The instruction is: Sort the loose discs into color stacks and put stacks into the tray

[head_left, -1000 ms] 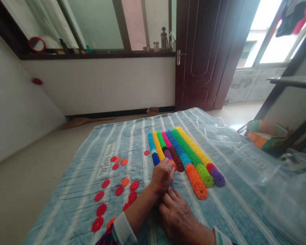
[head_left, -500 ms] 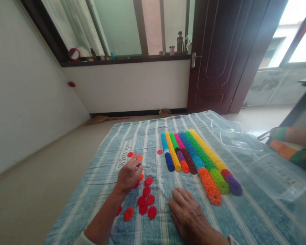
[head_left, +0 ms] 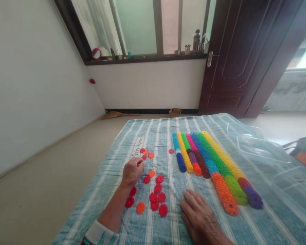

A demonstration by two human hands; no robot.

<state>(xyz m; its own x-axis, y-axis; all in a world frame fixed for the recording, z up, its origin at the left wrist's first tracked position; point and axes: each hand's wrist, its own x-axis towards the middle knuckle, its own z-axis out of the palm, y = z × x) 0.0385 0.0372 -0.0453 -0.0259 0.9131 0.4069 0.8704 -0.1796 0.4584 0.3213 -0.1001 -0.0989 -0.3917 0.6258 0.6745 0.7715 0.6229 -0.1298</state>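
Observation:
My left hand point(head_left: 133, 172) is over the left part of the cloth with its fingers curled together. What they hold, if anything, is hidden. Just beyond its fingertips lies a red notched plastic disc point(head_left: 144, 157), close to an orange disc point(head_left: 151, 155) and two others. Nearer to me are several loose red discs point(head_left: 158, 188) and another orange disc point(head_left: 140, 207). My right hand point(head_left: 202, 216) rests palm down on the cloth, fingers stretched out and holding nothing. To its right, long rows of overlapping discs point(head_left: 209, 156) lie side by side in many colours.
A blue-and-white striped cloth point(head_left: 153, 132) covers the surface. Clear plastic containers point(head_left: 255, 146) are at the right. A single red disc point(head_left: 171, 151) lies left of the rows. Behind stand a dark red door point(head_left: 234, 61) and a window ledge point(head_left: 148, 59) with small items.
The view has turned left, so everything appears farther right. My left hand has drawn back slightly, and a red disc now shows beyond its fingertips. My right hand stays flat on the cloth.

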